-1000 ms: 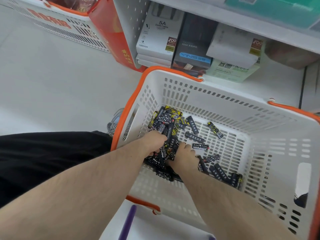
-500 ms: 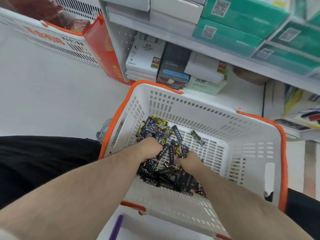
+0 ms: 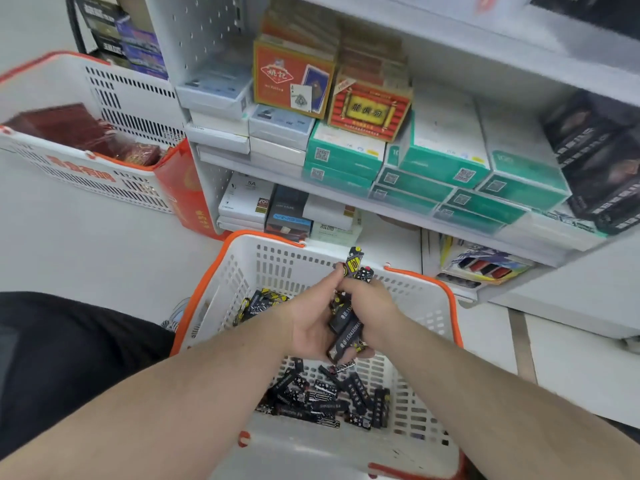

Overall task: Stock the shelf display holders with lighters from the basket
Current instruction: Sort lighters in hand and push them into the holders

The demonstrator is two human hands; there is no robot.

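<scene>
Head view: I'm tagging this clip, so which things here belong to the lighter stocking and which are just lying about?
Job:
left hand and right hand, clasping a bunch of lighters
loose lighters
basket

Lying about:
second basket
green boxes
card boxes
cable boxes

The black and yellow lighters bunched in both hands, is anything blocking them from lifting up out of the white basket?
Nothing visible does. The left hand and right hand hold the bunch of black and yellow lighters above the white plastic basket with the orange rim, its top open. No display holders can be made out in view.
</scene>
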